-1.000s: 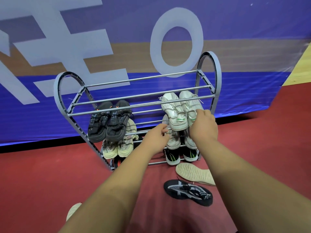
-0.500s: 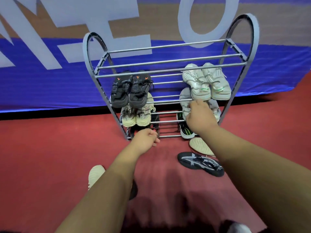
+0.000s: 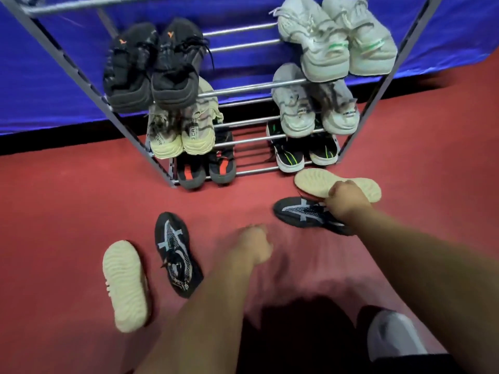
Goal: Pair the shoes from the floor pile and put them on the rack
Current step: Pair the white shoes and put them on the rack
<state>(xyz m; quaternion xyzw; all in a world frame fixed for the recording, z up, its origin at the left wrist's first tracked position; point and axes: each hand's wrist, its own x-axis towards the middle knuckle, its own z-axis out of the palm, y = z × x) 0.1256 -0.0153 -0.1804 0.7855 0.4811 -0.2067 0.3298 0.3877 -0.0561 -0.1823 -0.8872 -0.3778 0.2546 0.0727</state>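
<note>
Head view: the right hand's [image 3: 348, 202] fingers are curled downward just where two loose shoes meet. One is a sole-up shoe [image 3: 313, 182] and the other the right black shoe [image 3: 299, 211]. Whether the fingers grip either one, or which, cannot be told, because the knuckles hide them. The left hand [image 3: 253, 245] is blurred, and its fingers look curled into a fist that holds nothing, above the bare red floor [image 3: 67, 211]. The right black shoe lies crosswise, toe pointing left, with the sole-up shoe just behind it in front of the rack [image 3: 251, 88]. Its likely mate, the left black shoe [image 3: 175, 255], lies to the left of the empty hand and well apart from the first. Its long axis runs roughly toward the rack, so the left hand is much the nearer to it. A second sole-up shoe [image 3: 125, 284] lies just beside it, farther left. The rack's lower rails hold six pairs, and these four shoes are left to match.
</note>
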